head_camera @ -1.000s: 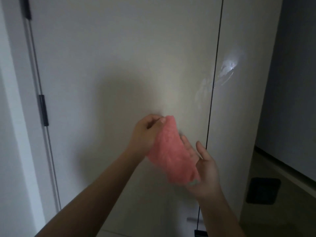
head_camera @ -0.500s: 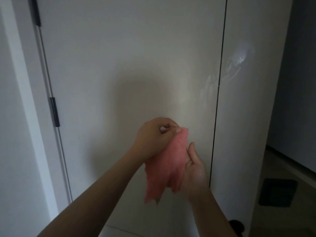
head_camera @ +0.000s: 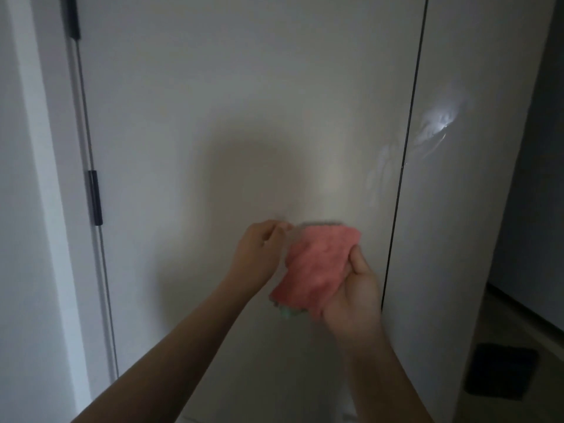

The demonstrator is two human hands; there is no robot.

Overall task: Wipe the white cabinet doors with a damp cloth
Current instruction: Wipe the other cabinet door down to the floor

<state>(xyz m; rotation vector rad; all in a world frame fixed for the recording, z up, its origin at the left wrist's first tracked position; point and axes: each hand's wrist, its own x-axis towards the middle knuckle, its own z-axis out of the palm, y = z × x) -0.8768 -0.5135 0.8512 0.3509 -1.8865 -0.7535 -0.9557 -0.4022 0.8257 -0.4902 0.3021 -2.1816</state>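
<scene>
A pink cloth (head_camera: 317, 264) with a bit of green at its lower edge is spread between my two hands, in front of the wide white cabinet door (head_camera: 244, 102). My right hand (head_camera: 354, 294) cups it from below and the right, thumb pressed on the fabric. My left hand (head_camera: 259, 251) has its fingers curled and pinches the cloth's top left corner, though motion blur softens the contact. A narrower white door (head_camera: 473, 209) stands to the right, past a thin dark gap. Shiny wet streaks (head_camera: 436, 126) show on it.
A black hinge (head_camera: 94, 196) and a thin rod run down the wide door's left edge, next to a white wall (head_camera: 24, 209). A dark flat object (head_camera: 500, 374) lies on the floor at the lower right, beside a dim passage.
The cloth hung down from my left hand's pinch. Now it is pulled out wider to the right, with my right hand gripping more of it. The view shifted slightly.
</scene>
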